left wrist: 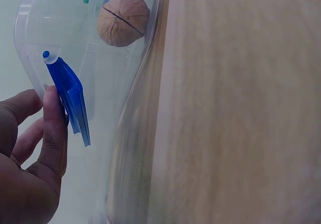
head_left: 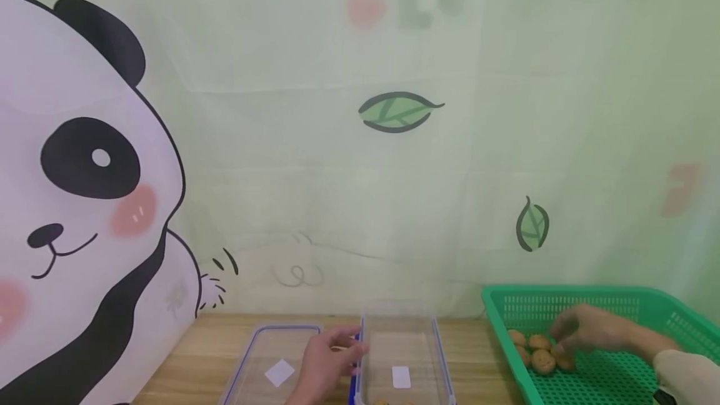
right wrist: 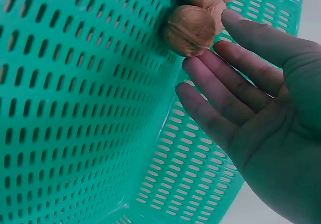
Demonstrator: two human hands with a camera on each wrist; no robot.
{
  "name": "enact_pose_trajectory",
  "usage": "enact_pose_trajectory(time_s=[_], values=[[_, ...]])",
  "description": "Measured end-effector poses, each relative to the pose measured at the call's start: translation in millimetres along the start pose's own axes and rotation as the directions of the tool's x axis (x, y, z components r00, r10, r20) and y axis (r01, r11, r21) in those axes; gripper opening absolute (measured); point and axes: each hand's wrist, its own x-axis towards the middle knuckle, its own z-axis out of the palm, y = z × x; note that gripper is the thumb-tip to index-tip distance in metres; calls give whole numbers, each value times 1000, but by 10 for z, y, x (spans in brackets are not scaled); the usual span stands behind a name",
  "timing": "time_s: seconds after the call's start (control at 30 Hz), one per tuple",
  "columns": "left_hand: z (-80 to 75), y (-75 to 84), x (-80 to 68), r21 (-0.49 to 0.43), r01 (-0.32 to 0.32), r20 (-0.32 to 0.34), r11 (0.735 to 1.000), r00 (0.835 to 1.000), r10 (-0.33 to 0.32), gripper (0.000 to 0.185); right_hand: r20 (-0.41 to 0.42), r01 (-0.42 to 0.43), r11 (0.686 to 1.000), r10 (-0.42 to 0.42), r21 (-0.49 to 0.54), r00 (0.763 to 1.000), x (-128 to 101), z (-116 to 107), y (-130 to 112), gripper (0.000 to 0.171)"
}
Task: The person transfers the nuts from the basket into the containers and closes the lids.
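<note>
My left hand (head_left: 337, 352) rests against the left wall of a clear plastic box (head_left: 435, 345). In the left wrist view its straight fingers (left wrist: 52, 118) touch the box's blue latch (left wrist: 70, 101), and a walnut (left wrist: 123, 20) lies inside the box. My right hand (head_left: 574, 330) reaches into a green perforated basket (head_left: 619, 302) at the right, just above several walnuts (head_left: 541, 355). In the right wrist view that hand's fingers (right wrist: 220, 93) are spread and straight, their tips just short of a walnut (right wrist: 189, 30). It holds nothing.
A flat clear lid (head_left: 272, 361) with a blue rim and a white label lies left of the box on the wooden table (head_left: 484, 361). Behind the table hangs a pale green backdrop with a panda drawing (head_left: 84, 174).
</note>
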Motion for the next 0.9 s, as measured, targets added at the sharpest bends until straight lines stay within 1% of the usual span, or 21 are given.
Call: enact_pose_trajectory(time_s=[0.2,0.23,0.27,0.3,0.43,0.5,0.53,0.57,0.63,0.7,0.77,0.83,0.9], values=[[-1,-10,13,-7,-1,-6,1000,1000,1,43,47,15,998,-12,-55,999,94,-32,286,34],[-2,-12,14,-8,-1,-5,1000,1000,1,43,49,11,999,-9,-41,999,109,-33,341,33],[-2,-15,14,-10,-1,-3,1000,1000,1,43,38,-14,999,15,-36,999,124,-19,369,33],[-3,-17,13,-11,-4,-1,1000,1000,4,43,29,-39,999,40,-29,999,118,5,329,31],[1,-24,1,-12,-7,1,1000,1000,8,42,15,-83,995,82,56,997,246,26,722,24],[1,-22,-5,-12,-10,1,1000,1000,10,42,15,-88,994,87,71,996,304,21,892,23],[1,-19,-7,-11,-10,1,1000,1000,10,42,25,-78,994,77,76,997,347,-2,1047,24],[0,-19,-7,-10,-14,0,1000,1000,14,42,23,-80,995,79,66,997,352,-3,1058,23],[2,-19,-7,-11,-19,-1,1000,1000,19,43,19,-68,997,68,40,998,333,-3,1017,23],[5,-21,-5,-10,-19,-1,1000,1000,19,43,13,-63,997,63,32,998,291,-3,915,23],[10,-22,-5,-11,-15,-2,1000,1000,15,43,9,-51,999,51,-11,999,215,5,705,24],[15,-21,-5,-9,-5,-4,1000,1000,5,42,-6,-27,999,27,-37,1000,122,26,424,25],[18,-17,-5,-6,4,-6,1000,1000,-4,42,-29,-20,999,19,-34,999,28,41,140,25]])
